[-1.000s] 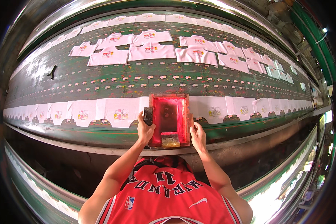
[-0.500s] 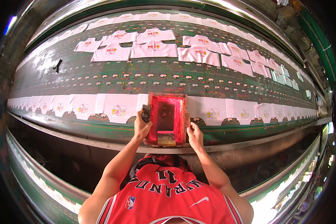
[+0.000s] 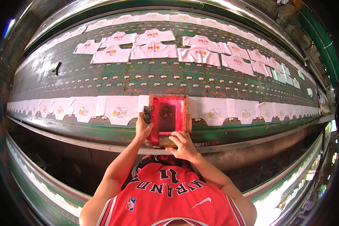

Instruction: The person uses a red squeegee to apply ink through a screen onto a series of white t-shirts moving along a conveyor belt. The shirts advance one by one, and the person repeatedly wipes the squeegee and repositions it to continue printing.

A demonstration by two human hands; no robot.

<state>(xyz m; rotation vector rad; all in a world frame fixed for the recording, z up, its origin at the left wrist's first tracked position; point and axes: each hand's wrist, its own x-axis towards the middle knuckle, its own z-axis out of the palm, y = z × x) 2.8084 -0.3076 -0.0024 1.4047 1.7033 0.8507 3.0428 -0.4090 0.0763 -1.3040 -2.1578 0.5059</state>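
A screen-printing frame [image 3: 168,97], its inside stained bright pink, lies on the row of white fabric pieces at the table's near edge. My left hand [image 3: 143,130] is closed round a dark block on the frame's left side. At the near end of the frame, my right hand [image 3: 184,146] curls its fingers over a yellowish squeegee [image 3: 165,141], partly covering it. To the left lies a fabric piece [image 3: 120,103] printed with two cartoon figures; to the right is another printed piece [image 3: 211,107], its print fainter.
The long green table [image 3: 113,71] is spotted with small prints and paint marks. White printed shirt pieces [image 3: 153,51] lie in rows farther back. A small black object [image 3: 57,68] sits at the left. A pale rail [image 3: 237,147] runs along the near edge.
My right hand has left the frame's right side and moved left and nearer, onto the squeegee at the near end. My left hand stays in place.
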